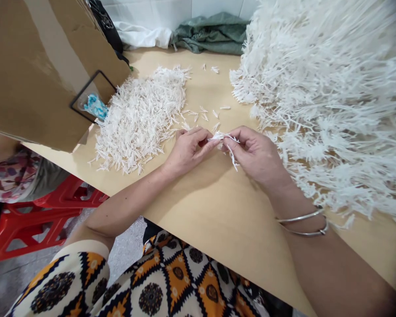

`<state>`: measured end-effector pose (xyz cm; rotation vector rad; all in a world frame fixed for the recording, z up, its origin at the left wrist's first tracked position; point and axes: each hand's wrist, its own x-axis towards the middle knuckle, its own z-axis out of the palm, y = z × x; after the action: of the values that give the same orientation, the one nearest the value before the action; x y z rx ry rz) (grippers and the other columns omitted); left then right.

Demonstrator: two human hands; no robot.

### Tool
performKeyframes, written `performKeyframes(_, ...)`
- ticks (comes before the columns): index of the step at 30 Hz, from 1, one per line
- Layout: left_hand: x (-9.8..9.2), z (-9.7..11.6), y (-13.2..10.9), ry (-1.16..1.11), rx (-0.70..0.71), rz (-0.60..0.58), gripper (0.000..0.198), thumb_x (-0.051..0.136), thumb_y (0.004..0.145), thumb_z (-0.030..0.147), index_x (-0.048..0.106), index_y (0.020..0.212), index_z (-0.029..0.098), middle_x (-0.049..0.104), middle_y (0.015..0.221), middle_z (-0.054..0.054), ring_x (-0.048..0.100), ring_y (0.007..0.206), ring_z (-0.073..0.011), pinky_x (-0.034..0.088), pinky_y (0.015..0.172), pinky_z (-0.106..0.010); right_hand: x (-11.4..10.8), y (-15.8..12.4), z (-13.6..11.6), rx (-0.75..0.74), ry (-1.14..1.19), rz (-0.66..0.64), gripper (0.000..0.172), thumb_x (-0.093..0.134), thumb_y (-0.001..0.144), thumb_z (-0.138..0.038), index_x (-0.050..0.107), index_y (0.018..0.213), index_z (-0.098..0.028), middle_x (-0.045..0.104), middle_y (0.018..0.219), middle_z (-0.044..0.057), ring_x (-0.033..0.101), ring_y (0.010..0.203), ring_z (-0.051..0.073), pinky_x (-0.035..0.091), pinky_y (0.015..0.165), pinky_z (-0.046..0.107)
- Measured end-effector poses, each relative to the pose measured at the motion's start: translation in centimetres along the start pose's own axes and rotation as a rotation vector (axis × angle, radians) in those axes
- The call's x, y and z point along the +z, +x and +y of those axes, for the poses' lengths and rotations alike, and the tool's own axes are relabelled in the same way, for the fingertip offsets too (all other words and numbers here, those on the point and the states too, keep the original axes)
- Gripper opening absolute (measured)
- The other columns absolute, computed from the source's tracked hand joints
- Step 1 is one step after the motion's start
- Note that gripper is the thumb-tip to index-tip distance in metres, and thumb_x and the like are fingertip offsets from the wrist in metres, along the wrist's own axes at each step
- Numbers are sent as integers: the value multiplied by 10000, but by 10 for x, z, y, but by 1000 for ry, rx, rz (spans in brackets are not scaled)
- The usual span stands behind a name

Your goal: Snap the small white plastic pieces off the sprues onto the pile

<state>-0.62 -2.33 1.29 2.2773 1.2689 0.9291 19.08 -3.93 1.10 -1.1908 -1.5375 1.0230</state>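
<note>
My left hand [188, 149] and my right hand [255, 154] meet over the middle of a tan table [218, 220]. Both pinch a small white branched plastic piece [227, 141] between fingertips; its thin stems hang down from my right hand. To the left lies a heap of small separated white pieces [141, 119]. On the right towers a large mass of white branched plastic strips [330, 110], close to my right wrist, which wears silver bangles [305, 222].
A cardboard box [36, 75] stands at the table's left edge, with a blue-and-white item [95, 107] in a black wire frame. Green and white cloths [214, 33] lie at the back. Red plastic stools [36, 215] stand on the floor left. Loose white bits [204, 113] scatter mid-table.
</note>
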Motion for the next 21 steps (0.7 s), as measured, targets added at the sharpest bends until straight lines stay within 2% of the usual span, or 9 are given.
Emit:
performKeyframes(3, 0, 0, 0, -32, -3, -13, 394, 538, 1061, 584, 655, 1147, 218, 743, 1008, -5, 652, 846, -115, 417, 898, -318, 1, 0, 2, -1, 21, 3, 146, 704, 933, -371, 679, 867, -244, 649, 734, -13, 540, 660, 130, 448, 630, 286)
performKeyframes(4, 0, -1, 0, -30, 6, -32, 409, 522, 1064, 593, 649, 1173, 220, 741, 1022, -8, 655, 860, -120, 416, 904, -318, 1, 0, 2, -1, 25, 3, 152, 709, 930, -381, 678, 867, -246, 641, 729, -14, 527, 651, 130, 437, 618, 285)
performKeyframes(6, 2, -2, 0, 15, 32, -76, 458, 440, 1086, 613, 653, 1037, 211, 718, 925, -2, 647, 840, -129, 398, 897, -331, 3, -1, 3, 7, 22, 1, 163, 706, 929, -391, 673, 862, -247, 630, 721, -13, 504, 634, 129, 411, 589, 283)
performKeyframes(9, 4, -3, 0, 87, 60, -116, 586, 297, 1109, 628, 553, 806, 197, 651, 769, 8, 617, 773, -131, 370, 867, -349, 5, -2, 2, -14, -53, 11, 142, 663, 944, -339, 652, 842, -240, 592, 686, -19, 474, 613, 126, 377, 568, 281)
performKeyframes(15, 7, 0, -1, 110, 98, -152, 619, 191, 1108, 644, 473, 767, 210, 626, 757, -6, 597, 762, -150, 361, 799, -348, 13, -3, -4, -64, -285, 86, 98, 621, 869, -154, 610, 810, -232, 538, 661, -32, 432, 587, 122, 346, 610, 304)
performKeyframes(21, 5, -3, 2, 24, 121, -165, 594, 230, 1110, 636, 408, 733, 214, 559, 716, 6, 556, 731, -149, 353, 772, -341, 22, -1, -2, -59, -305, 131, 130, 609, 874, -144, 591, 785, -237, 575, 678, -13, 467, 612, 141, 354, 647, 310)
